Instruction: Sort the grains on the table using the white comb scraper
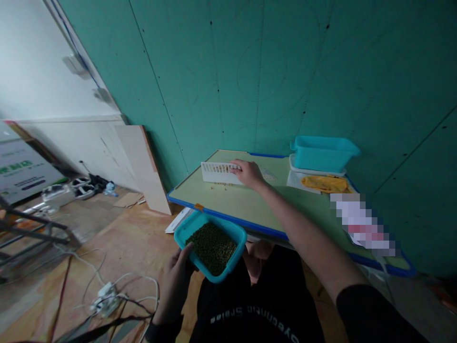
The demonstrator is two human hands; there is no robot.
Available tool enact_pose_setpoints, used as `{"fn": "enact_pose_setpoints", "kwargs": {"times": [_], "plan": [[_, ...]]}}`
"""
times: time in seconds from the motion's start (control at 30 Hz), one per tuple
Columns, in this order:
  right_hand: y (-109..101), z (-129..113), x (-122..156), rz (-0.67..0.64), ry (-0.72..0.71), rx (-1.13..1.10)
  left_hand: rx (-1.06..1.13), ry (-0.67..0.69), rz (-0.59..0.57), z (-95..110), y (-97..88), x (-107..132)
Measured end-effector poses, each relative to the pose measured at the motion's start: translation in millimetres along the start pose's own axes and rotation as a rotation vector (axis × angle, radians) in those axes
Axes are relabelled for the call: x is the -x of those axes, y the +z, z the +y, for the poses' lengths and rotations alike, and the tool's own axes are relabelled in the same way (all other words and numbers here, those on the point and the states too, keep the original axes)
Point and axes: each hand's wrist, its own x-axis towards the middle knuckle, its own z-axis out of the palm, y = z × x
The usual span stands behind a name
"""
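My left hand (178, 271) grips the near left rim of a turquoise plastic basin (233, 267), thumb over the edge. The basin is held just off the table's front edge and contains small green beans (212, 243), possibly mung beans. On the table, my right hand (248, 174) is closed on the upper edge of a white slotted plastic panel (217, 175), which stands on its long side. Small brown bits (223, 186) lie along the panel's base, and some show through its slots. Pale grains (267, 174) are scattered behind my right wrist.
At the table's right stand a turquoise bin (323, 155) and an orange-yellow cloth (324, 183); a blurred-out white item (364, 224) lies nearer. The blue-edged table (250, 205) meets a green wall. Cables and a power strip (107, 297) lie on the floor at left.
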Motion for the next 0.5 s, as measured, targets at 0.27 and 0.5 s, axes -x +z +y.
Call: {"fn": "enact_pose_setpoints", "kwargs": {"times": [0.27, 0.5], "plan": [[0.6, -3.6, 0.5, -0.01, -0.036, -0.058, 0.018, -0.005, 0.011, 5.8, 3.9, 1.2], [0.0, -6.0, 0.9, -0.016, -0.059, -0.094, 0.013, -0.021, 0.0, 12.2, 6.3, 5.3]]}}
